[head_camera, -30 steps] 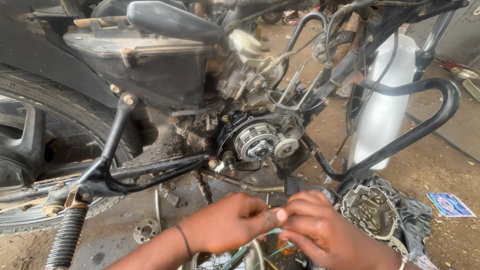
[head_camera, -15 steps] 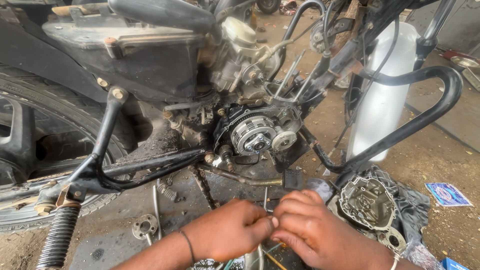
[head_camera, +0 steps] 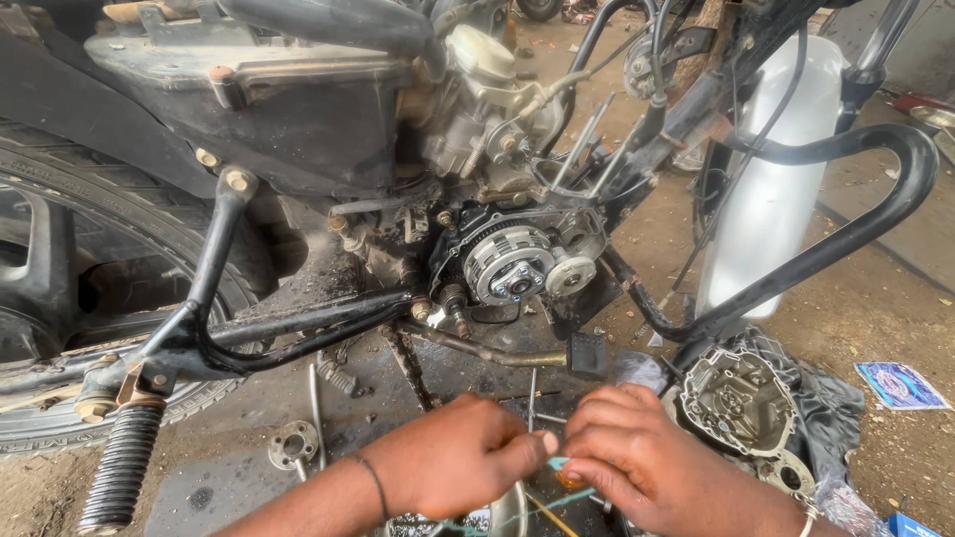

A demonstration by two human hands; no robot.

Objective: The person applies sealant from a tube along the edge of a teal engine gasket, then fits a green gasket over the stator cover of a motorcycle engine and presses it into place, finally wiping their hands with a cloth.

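Your left hand [head_camera: 453, 459] and right hand [head_camera: 647, 467] meet low in the view, fingertips pressed together on a thin teal strip [head_camera: 559, 464], each hand pinching an end of it. The strip is small, pale blue-green and looks soft and flexible; most of it is hidden between your fingers, so you cannot tell its full shape. More teal strands [head_camera: 517, 509] trail just below the pinch, beside the curved metal rim [head_camera: 509, 509] under your left hand. The risk here, as I judge it, is that a piece this slight tears or slips free if the two hands pull apart unevenly, and a dropped scrap would be hard to find on the dirty, oil-stained ground [head_camera: 398, 398] just beyond your knuckles. A loose metal rod [head_camera: 531, 398] lies just past the pinch and could catch the strip or your fingers. To the right of the grip, the removed engine cover [head_camera: 736, 400] rests open side up on a dark cloth [head_camera: 826, 408]; grit falling into it would be another worry. To the left lie a small round flange [head_camera: 291, 445] and the ribbed footpeg [head_camera: 121, 467]. Farther out, above the grip, the exposed clutch assembly [head_camera: 509, 264] sits open on the motorcycle engine [head_camera: 477, 149], with the black crash guard tube [head_camera: 856, 224] to the right and the rear tyre [head_camera: 60, 288] far left.
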